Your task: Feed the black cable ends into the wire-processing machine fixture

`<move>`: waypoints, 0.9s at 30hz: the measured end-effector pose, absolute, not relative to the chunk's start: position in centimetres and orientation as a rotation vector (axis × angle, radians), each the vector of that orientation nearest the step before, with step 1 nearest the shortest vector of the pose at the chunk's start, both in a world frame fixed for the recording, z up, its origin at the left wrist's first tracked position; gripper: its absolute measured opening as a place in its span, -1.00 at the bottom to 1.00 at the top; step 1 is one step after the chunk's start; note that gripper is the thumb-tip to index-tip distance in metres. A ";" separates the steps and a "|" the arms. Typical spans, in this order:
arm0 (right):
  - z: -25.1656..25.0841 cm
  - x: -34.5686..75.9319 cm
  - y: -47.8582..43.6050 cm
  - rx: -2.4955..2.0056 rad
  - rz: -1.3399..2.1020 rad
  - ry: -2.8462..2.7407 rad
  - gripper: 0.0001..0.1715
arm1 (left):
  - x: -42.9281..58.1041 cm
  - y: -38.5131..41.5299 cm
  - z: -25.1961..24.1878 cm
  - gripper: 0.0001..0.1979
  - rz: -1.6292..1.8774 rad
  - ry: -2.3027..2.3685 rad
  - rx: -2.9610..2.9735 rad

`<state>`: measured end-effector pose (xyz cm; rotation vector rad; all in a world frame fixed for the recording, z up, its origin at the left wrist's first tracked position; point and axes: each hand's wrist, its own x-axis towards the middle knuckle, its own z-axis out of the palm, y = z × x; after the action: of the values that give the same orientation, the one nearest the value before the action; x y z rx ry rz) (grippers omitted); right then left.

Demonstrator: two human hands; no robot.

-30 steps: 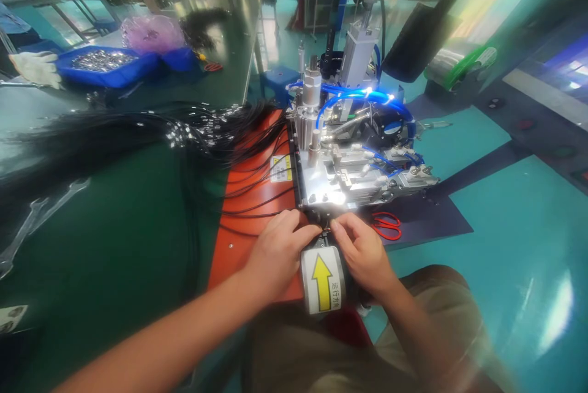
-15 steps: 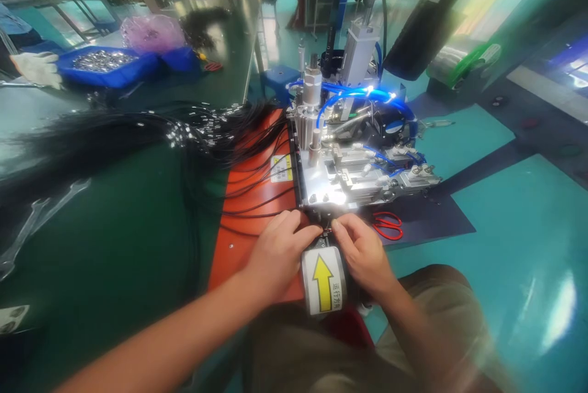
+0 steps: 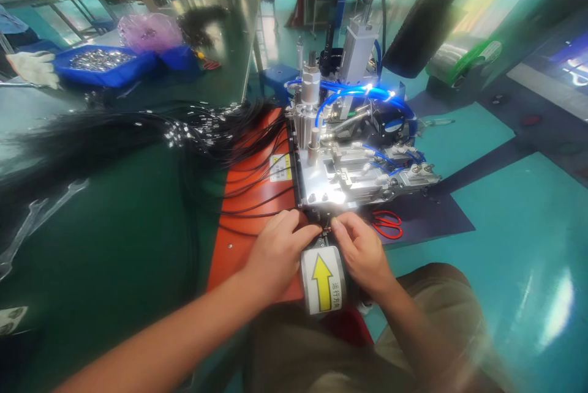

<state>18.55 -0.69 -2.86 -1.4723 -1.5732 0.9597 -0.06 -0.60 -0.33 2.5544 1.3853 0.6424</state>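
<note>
At the front end of a metal machine [image 3: 321, 182] with blue air tubes, my two hands face each other across a narrow black track. My left hand [image 3: 281, 243] is closed, its thumb and fingers pinched near the track's left side. From the right, my right hand [image 3: 361, 252] pinches at the same spot. Whatever sits between the fingertips is too small and hidden to name. Just below them is a rounded cover with a yellow arrow label [image 3: 322, 280]. Several black cables [image 3: 257, 210] run over the orange plate [image 3: 243, 258] into the machine's left side.
Red-handled scissors [image 3: 387, 224] lie right of my right hand. A large bundle of black cables [image 3: 138, 130] stretches left across the green table. Wrenches [image 3: 32, 228] lie at the left edge. Behind are a blue tray [image 3: 105, 68] of small metal parts and a white glove [image 3: 34, 67].
Both hands stay at the same spot in the same pinched pose. The view has shifted only very slightly.
</note>
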 end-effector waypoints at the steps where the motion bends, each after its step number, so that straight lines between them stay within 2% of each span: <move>1: -2.8 18.5 -0.7 -1.471 0.958 -1.574 -0.68 | -0.1 -0.6 -0.3 -0.74 0.644 1.387 2.556; 27: -3.1 18.5 -0.5 -1.514 0.945 -1.568 -0.64 | -0.1 -0.6 -0.2 -0.74 0.689 1.395 2.569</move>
<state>18.52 -0.54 -3.10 -1.5142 -1.5679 0.9455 -0.08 -0.60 -0.24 2.5688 1.3946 0.6886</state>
